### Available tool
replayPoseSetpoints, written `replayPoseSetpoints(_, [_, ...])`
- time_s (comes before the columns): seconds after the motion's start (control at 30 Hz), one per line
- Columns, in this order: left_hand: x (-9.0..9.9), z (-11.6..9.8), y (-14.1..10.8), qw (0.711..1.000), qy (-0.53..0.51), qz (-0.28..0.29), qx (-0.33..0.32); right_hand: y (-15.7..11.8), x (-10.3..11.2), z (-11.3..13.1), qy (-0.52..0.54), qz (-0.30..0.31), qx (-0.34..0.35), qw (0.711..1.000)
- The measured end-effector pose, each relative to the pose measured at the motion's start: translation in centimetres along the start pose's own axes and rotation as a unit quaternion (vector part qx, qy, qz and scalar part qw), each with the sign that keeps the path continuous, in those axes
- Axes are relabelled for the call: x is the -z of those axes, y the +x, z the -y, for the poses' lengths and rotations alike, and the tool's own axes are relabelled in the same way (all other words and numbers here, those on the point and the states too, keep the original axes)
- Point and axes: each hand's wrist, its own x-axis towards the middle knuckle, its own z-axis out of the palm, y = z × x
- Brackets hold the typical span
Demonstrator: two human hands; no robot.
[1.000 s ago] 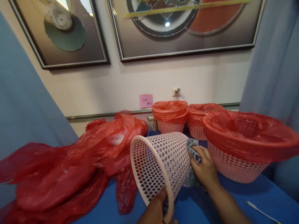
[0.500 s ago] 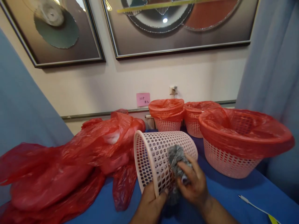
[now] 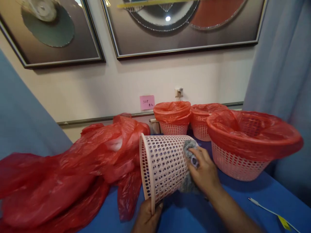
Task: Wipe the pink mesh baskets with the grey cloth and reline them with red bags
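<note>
A pale pink perforated plastic basket (image 3: pixel 167 158) lies tipped on its side above the blue table, its open mouth facing left. My left hand (image 3: pixel 148 216) grips the lower part of its rim, thumb outside and fingers partly hidden behind. In my right hand (image 3: pixel 202 170) is a bunched grey cloth (image 3: pixel 188 184), pressed against the basket's wall close to its base. Part of the cloth hangs below the fingers. To the left of the basket, a heap of red plastic bags (image 3: pixel 97 161) spreads over the table.
Two smaller lined baskets, a left one (image 3: pixel 172 127) and a right one (image 3: pixel 201 129), stand at the back by the wall. A larger basket with a red liner (image 3: pixel 240 165) stands at right. A white cable (image 3: pixel 264 208) lies at front right on the blue tablecloth (image 3: pixel 233 207).
My right hand and the cloth have slid right along the wall towards the basket's base. The basket has turned slightly, its mouth now showing less. My left hand sits a little lower and further left.
</note>
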Motion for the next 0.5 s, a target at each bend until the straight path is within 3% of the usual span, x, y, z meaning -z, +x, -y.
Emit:
replayPoseSetpoints(0.13, [-0.3, 2.1, 0.2, 0.997, 0.031, 0.072, -0.025, -2.5, -0.7, 6.5, 0.090, 0.022, 0.174, 0.980])
replayPoseSetpoints(0.23, [0.2, 3.3, 0.3, 0.996, 0.046, 0.070, -0.025, -2.1, -1.5, 7.5, 0.093, 0.020, 0.199, 0.975])
replayPoseSetpoints(0.3, [0.4, 3.8, 0.3, 0.997, 0.061, 0.049, -0.014, -0.6, -1.7, 5.1, 0.064, -0.002, 0.127, 0.990])
replayPoseSetpoints(0.37, [0.4, 4.1, 0.2, 0.997, 0.073, 0.035, -0.005, 1.3, -1.6, 1.2, 0.033, -0.013, 0.020, 0.999])
replayPoseSetpoints(0.43, [0.2, 4.1, 0.2, 0.996, 0.080, 0.027, -0.002, 2.7, -1.2, -2.7, -0.002, -0.012, -0.090, 0.996])
replayPoseSetpoints(0.5, [0.0, 3.8, 0.2, 0.996, 0.084, 0.027, -0.010, 3.3, -0.6, -5.1, -0.048, -0.009, -0.152, 0.987])
